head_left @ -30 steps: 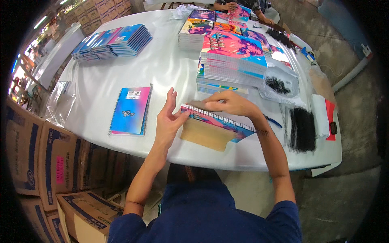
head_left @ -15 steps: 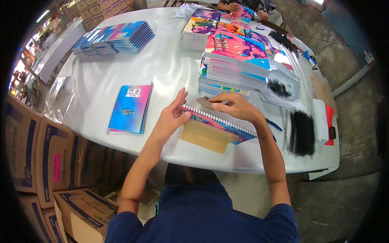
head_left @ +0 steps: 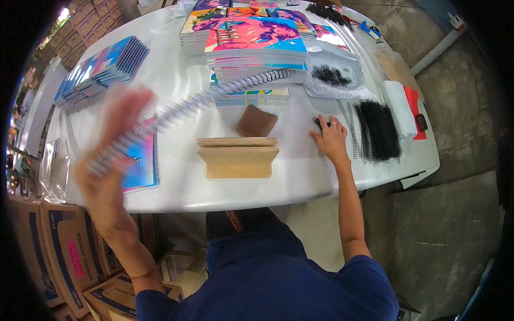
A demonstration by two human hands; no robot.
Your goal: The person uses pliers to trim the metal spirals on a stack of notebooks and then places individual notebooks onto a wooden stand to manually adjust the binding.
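Observation:
My left hand (head_left: 110, 155), smeared by motion, is raised at the left with a spiral-bound notebook (head_left: 203, 99). The notebook is turned nearly edge-on, so mostly its long coil shows, slanting up to the right. Below it, a blue and pink notebook (head_left: 142, 160) lies on the table, partly hidden by my left hand. My right hand (head_left: 332, 138) rests on the table at the right, its fingers curled over a small dark tool (head_left: 317, 123) with a bit of blue, mostly covered. Between my hands stand a wooden V-shaped holder (head_left: 238, 165) and a brown rounded-square block (head_left: 256, 121).
Stacks of colourful covers and pages (head_left: 257, 45) stand at the back, finished-looking notebooks (head_left: 101, 72) at far left. A pile of black coils (head_left: 377, 131), a plastic bag (head_left: 334, 72) and a white roll (head_left: 399, 109) lie right. Cardboard boxes (head_left: 69, 251) are stacked at lower left.
The notebook has left the wooden holder and swung up to the left in my left hand. My right hand has let go of the brown block and moved right to the dark tool. The view has shifted.

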